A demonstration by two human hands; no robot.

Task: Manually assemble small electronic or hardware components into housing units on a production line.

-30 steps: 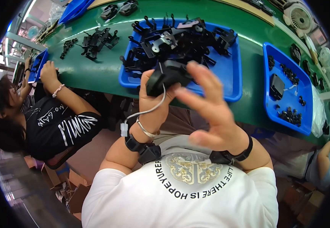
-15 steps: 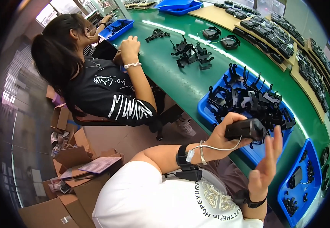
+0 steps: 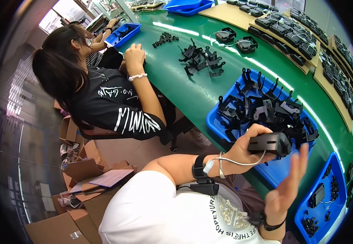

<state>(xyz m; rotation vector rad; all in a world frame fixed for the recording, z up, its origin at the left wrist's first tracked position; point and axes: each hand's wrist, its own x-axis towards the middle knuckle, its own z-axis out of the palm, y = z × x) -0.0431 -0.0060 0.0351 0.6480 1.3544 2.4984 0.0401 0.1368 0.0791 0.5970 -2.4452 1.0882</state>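
Note:
My left hand (image 3: pixel 242 149) is closed around a black boxy device (image 3: pixel 268 144), holding it above the near edge of a blue tray (image 3: pixel 214 118). A thin white cable (image 3: pixel 244 164) with a pale connector runs from the device back over my left wrist. Close to the device's right end, my right hand (image 3: pixel 283 194) is raised with its fingers stretched out and nothing in it. Black brackets (image 3: pixel 262 106) lie heaped in the tray beyond my hands.
Another blue tray (image 3: pixel 334 162) at right holds a black device and small black parts. Loose brackets (image 3: pixel 201 61) and two cabled devices (image 3: pixel 246 44) lie on the green table (image 3: pixel 176 85). A co-worker (image 3: pixel 115 97) sits at left; cardboard boxes (image 3: pixel 99 191) stand on the floor behind.
My left hand and the device have shifted slightly right and down in the view. My right hand stays raised beside the device, a little lower. The whole scene has also shifted slightly.

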